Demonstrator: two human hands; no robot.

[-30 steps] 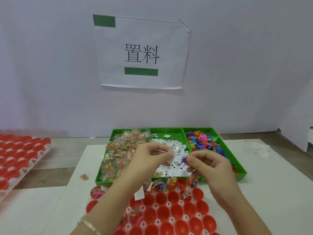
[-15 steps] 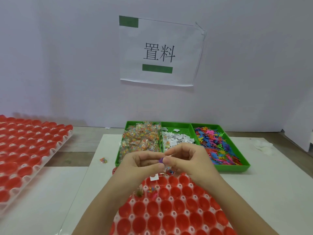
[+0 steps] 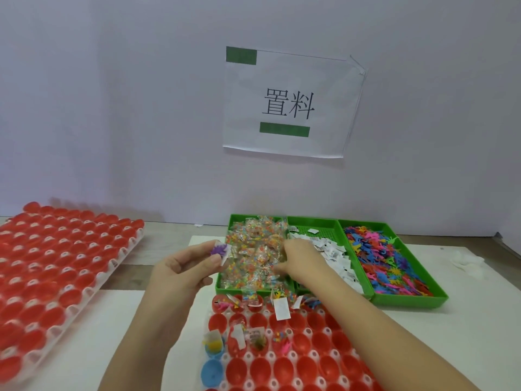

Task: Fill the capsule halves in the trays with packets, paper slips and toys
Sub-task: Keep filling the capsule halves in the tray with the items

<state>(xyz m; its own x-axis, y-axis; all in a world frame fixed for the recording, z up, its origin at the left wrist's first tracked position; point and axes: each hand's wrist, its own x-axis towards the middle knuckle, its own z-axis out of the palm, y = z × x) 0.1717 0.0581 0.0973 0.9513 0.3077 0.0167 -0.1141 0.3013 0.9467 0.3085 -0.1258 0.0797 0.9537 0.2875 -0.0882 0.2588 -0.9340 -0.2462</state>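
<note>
While the left hand (image 3: 186, 268) pinches a purple toy (image 3: 218, 249) and a slip (image 3: 227, 254) together between thumb and fingertips, raised just left of the green bin (image 3: 375, 301), the right hand (image 3: 300, 258) lies on the packets (image 3: 251, 258) in the bin's left compartment. Its fingers are bent down among them, and whether they grip one I cannot tell.

The packets look slick and are heaped high, so the fingers could lift two at once. They could also drag a loose one over the bin's near wall onto the tray (image 3: 293, 355) in front of the bin, where it might drop into a half that is already filled. Toy and slip share one light pinch, and the slip is held only by an edge. It could slide free while attention is on the other hand.

The right forearm crosses low over the tray's rows nearest the bin, where slips stand up out of the halves (image 3: 284, 371). A brush from the arm may tip them out. Those rows look filled and the rows farther from the bin mostly bare, so losing track of which half lacks what seems likely too.

The bin's middle compartment holds a slip pile (image 3: 329, 251) and its right one a toy heap (image 3: 386, 263). Bin and tray sit on a white sheet (image 3: 451, 320) over a wood-toned table (image 3: 169, 235). A second tray (image 3: 118, 256) of red halves lies well left of the bin. Behind the bin a plain pale wall (image 3: 112, 108) carries a paper sign (image 3: 287, 105) with two characters and green bars.
</note>
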